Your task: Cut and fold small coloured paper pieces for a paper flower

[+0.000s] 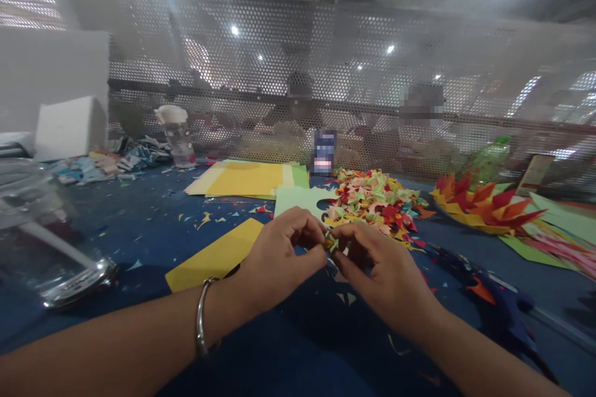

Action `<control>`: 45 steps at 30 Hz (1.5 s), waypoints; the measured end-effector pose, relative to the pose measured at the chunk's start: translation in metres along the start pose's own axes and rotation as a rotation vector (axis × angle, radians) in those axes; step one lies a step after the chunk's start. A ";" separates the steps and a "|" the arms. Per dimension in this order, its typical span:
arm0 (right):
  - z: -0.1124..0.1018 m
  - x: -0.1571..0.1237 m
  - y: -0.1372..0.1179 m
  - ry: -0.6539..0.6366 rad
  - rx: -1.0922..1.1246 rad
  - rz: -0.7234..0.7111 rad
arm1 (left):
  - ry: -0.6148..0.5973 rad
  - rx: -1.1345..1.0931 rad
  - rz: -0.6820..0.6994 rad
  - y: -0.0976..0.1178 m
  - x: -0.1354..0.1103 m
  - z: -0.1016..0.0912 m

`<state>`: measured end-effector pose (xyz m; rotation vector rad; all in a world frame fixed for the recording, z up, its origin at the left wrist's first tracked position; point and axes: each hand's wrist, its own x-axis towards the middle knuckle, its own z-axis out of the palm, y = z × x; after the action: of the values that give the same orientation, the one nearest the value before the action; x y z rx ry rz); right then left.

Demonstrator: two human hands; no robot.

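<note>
Both hands meet over the blue table, pinching a small yellow-green paper piece (331,242) between their fingertips. My left hand (291,248), with a silver bangle at its wrist, grips the piece from the left; my right hand (377,260) grips it from the right. The fingers hide much of its shape. Just beyond them lies a pale green sheet (298,198) with a scalloped cut edge. A heap of small multicoloured paper pieces (377,201) rises behind my right hand. Beside my left forearm is a yellow paper sheet (214,254).
A blue glue gun (498,298) lies at the right, near a red, orange and yellow pointed paper ring (484,205). Coloured sheets (251,178) are stacked at the back, before a phone (325,152). A clear container (41,229) stands left. A perforated panel (223,93) runs behind.
</note>
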<state>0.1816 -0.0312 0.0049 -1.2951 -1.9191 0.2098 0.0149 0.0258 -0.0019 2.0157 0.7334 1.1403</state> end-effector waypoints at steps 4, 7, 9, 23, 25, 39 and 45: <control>0.003 -0.002 0.003 0.059 0.057 0.015 | 0.040 -0.011 0.018 0.003 0.000 0.001; 0.005 -0.003 0.003 0.082 0.083 0.009 | 0.052 -0.017 0.005 0.004 -0.001 0.001; 0.005 -0.003 0.003 0.089 0.086 0.010 | 0.047 -0.028 -0.012 0.004 -0.001 0.002; 0.003 -0.002 0.001 0.059 0.034 0.007 | -0.013 0.201 0.095 0.009 0.000 -0.005; 0.003 -0.002 0.001 0.056 0.030 -0.003 | -0.021 0.214 0.116 0.009 0.000 -0.004; 0.006 0.000 0.000 0.045 -0.036 -0.043 | -0.034 0.295 0.071 0.008 0.000 -0.004; 0.007 0.000 0.002 0.060 0.003 -0.032 | -0.004 0.244 0.059 0.007 0.001 -0.003</control>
<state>0.1783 -0.0290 -0.0005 -1.2537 -1.8865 0.1553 0.0133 0.0230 0.0055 2.2548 0.8506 1.1248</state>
